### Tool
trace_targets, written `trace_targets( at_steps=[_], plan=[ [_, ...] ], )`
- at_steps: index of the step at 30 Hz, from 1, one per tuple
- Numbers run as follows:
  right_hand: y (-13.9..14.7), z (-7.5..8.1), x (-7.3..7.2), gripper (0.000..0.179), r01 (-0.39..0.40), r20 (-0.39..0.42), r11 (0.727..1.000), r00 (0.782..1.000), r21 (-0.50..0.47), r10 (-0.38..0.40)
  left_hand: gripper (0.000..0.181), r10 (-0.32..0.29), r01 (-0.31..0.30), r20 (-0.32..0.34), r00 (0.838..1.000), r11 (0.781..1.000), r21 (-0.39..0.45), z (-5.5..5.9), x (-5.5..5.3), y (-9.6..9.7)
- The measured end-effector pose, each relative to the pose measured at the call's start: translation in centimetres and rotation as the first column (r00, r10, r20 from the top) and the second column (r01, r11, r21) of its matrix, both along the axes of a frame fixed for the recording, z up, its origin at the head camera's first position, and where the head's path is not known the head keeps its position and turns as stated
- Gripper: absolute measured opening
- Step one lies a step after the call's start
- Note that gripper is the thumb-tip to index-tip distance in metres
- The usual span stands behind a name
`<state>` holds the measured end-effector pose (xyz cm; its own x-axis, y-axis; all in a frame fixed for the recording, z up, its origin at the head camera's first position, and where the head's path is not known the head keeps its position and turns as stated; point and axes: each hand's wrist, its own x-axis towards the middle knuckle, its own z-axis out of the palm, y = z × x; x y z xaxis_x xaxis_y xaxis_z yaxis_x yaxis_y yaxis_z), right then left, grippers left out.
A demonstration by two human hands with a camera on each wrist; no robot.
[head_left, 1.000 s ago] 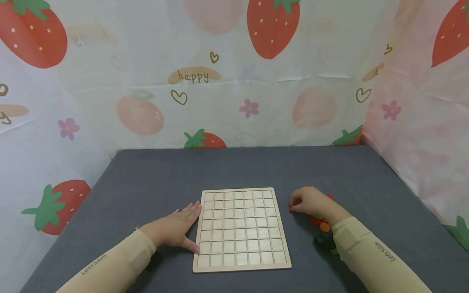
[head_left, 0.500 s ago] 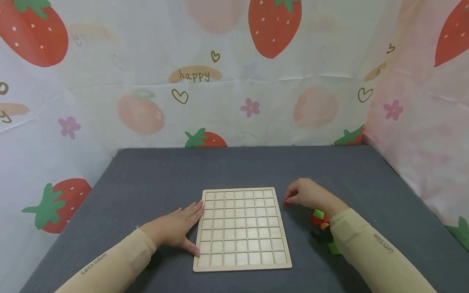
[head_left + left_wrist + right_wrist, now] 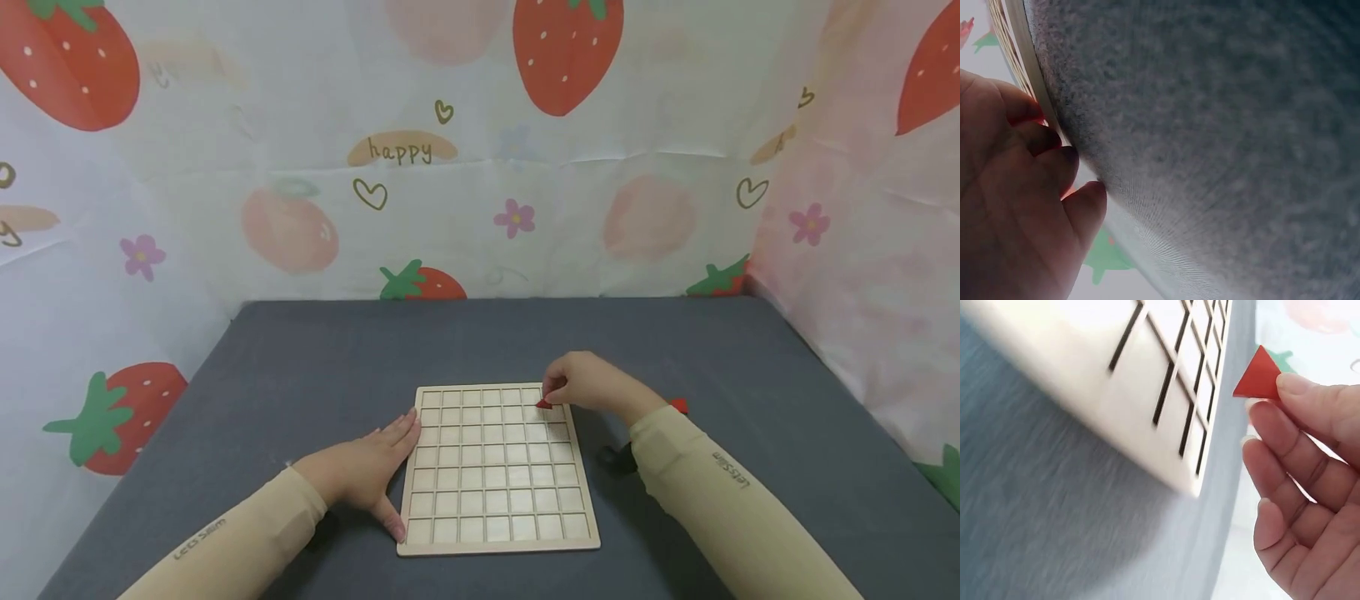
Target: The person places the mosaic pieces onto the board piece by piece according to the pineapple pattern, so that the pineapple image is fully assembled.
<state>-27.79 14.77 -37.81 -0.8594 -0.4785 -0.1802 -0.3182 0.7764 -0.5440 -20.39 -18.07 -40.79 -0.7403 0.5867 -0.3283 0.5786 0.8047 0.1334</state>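
Observation:
A pale wooden board (image 3: 491,455) with a grid of square recesses lies on the dark grey table. My left hand (image 3: 367,471) rests along its left edge, fingers and thumb spread straight; the left wrist view shows the fingertips (image 3: 1088,190) right at the board's side. Over the board's far right corner, my right hand (image 3: 588,382) pinches a small red triangle piece (image 3: 1260,376) between thumb and forefinger. The other fingers of that hand curl loosely below. In the head view the red triangle overlaps a square near the top right.
Right of the board, a red piece (image 3: 678,406) shows past the right sleeve (image 3: 720,475), and a black piece (image 3: 617,459) sits partly under it. The sleeve hides other pieces there. A strawberry-print cloth (image 3: 480,208) hangs behind the grey table (image 3: 337,350).
My right hand has carried the red triangle leftward from beside the board to over its upper right corner. The sleeve now covers the green and orange pieces. The left hand stays at the edge.

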Motion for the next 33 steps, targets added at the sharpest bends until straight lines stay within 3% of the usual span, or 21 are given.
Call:
trace_targets(
  at_steps=[10,18,24,33],
  plan=[
    [-3.6,-0.4,-1.9,0.010,0.020,0.015,0.999,1.000,-0.027,-0.020,0.139,-0.011,0.011,0.007,1.000,1.000,0.018,0.1,-0.1,0.4],
    [-6.6,-1.5,-2.8,0.013,-0.036,-0.025,0.999,0.999,0.022,0.036,0.139,0.011,-0.012,0.030,0.999,0.999,0.040,0.5,0.1,0.3],
    [-7.5,-2.1,-3.0,0.017,-0.056,-0.066,0.997,0.996,0.047,0.059,0.138,0.014,-0.017,0.034,0.999,0.998,0.064,0.6,0.1,0.2],
    [-7.6,-2.5,-3.4,0.019,-0.001,-0.075,0.998,0.997,0.064,0.006,0.137,0.007,-0.010,0.047,0.999,0.998,0.065,0.5,0.1,0.2]
  ],
)
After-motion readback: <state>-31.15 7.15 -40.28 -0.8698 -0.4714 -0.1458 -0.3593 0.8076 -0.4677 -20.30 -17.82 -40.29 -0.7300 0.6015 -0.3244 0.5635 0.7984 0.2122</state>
